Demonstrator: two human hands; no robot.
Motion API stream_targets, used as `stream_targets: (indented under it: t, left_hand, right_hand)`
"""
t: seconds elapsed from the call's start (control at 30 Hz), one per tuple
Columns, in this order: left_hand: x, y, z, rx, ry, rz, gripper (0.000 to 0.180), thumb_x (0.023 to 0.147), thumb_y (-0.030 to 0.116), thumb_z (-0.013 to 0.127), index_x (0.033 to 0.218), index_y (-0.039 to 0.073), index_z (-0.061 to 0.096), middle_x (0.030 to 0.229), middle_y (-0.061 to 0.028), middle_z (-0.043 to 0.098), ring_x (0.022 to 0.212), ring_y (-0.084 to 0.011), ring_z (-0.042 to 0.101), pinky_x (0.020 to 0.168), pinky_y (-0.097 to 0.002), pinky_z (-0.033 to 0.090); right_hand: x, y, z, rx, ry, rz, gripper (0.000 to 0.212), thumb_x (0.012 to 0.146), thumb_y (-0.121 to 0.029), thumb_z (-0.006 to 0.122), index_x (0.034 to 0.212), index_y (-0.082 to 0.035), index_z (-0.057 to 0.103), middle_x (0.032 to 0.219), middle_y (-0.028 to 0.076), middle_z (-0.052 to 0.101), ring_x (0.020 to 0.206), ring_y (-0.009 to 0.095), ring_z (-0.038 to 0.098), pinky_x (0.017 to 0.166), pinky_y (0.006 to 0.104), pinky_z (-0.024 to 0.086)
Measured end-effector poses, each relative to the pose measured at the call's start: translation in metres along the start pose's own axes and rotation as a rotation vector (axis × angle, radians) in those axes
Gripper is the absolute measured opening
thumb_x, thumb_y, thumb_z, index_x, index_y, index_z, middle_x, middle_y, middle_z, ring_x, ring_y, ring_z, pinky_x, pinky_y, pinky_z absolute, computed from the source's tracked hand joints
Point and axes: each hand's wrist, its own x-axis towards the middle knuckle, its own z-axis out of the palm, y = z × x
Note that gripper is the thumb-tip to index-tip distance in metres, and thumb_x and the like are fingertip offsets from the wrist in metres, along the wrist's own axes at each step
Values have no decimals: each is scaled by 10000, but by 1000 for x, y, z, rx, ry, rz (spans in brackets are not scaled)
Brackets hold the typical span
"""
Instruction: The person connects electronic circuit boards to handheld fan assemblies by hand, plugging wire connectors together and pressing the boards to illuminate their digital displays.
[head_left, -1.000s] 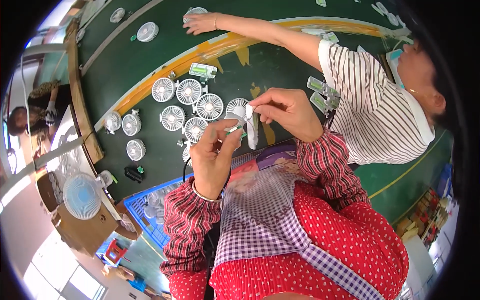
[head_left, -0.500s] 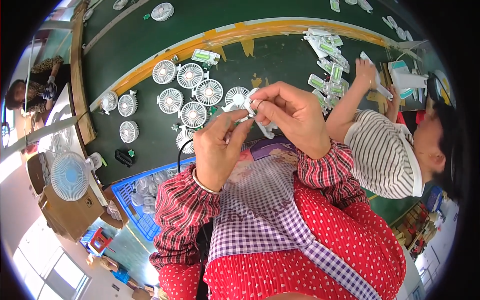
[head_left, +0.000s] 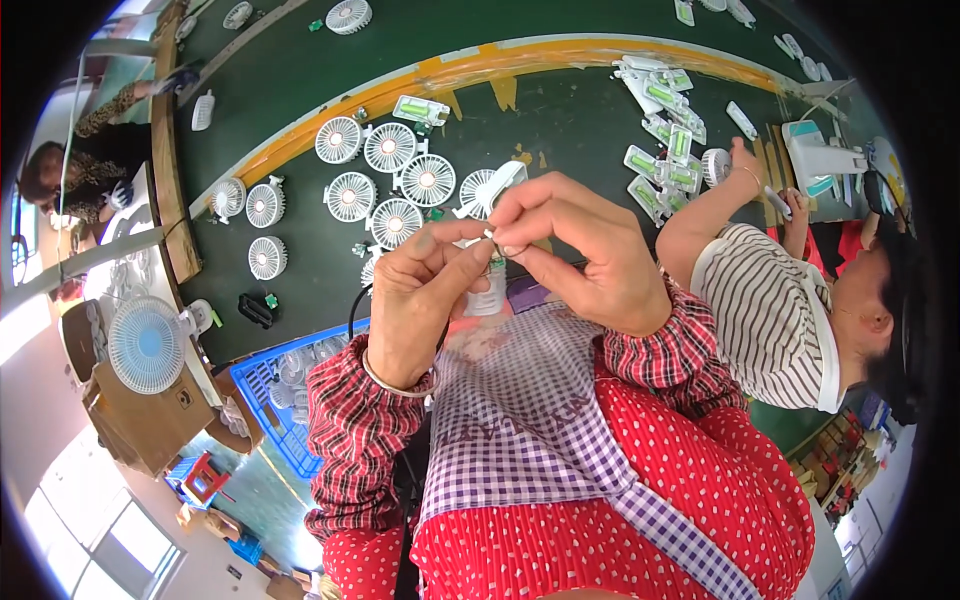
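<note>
My left hand and my right hand meet over the near edge of the green worktable, fingertips pinched close together. Between them is a small white plug with thin wires; both hands grip at it, though the exact hold is partly hidden. Just above my right fingertips shows a white plastic fan part, tilted; I cannot tell whether the fingers hold it. Below the fingertips hangs a pale whitish piece, partly covered by my left fingers. Several round white fan heads lie beyond my left hand.
White handle shells with green cells are heaped at the right. There a co-worker in a striped shirt reaches over the table. A blue crate of fan parts stands at lower left, near a larger fan. Yellow tape crosses the table.
The white fan part has tilted up and away above my right fingers, and the small plug and wires now show between my fingertips. The co-worker's hand has let go of a white piece.
</note>
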Motion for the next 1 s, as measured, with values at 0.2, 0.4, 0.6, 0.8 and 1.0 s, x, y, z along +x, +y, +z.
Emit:
stream_targets:
  t: [0.2,0.4,0.6,0.8,1.0]
  left_hand:
    - [-5,1,-4,-147,-35,-109,189,871,120,650,1021,4,655,689,7,610,553,-11,500,452,-154,341]
    - [-11,2,-10,-206,66,-142,145,857,99,654,963,0,674,660,22,573,527,-15,450,458,-159,327]
    - [-15,1,-8,-170,88,-93,148,854,94,659,973,8,676,649,40,544,532,-14,420,472,-163,293]
    - [-22,-2,-6,398,127,277,142,824,52,670,964,32,686,789,7,644,589,-8,452,513,-169,352]
    - [-22,-5,-4,241,169,234,151,843,32,663,992,19,681,791,31,608,622,-10,441,540,-165,349]
  right_hand:
    - [-5,0,4,-42,-36,-55,150,741,102,648,864,24,613,972,118,609,818,184,622,696,263,515]
    - [-5,4,4,-141,2,-40,182,746,45,660,907,0,588,981,77,591,782,173,623,656,271,494]
    - [-4,6,8,362,-235,402,275,855,-23,609,1122,15,554,870,61,618,693,89,606,598,217,487]
    - [-5,26,5,565,-381,513,178,890,-106,597,1019,12,630,758,28,635,598,57,560,523,198,453]
    - [1,8,7,418,-196,524,120,847,-93,640,904,12,654,722,48,638,586,61,541,499,226,425]
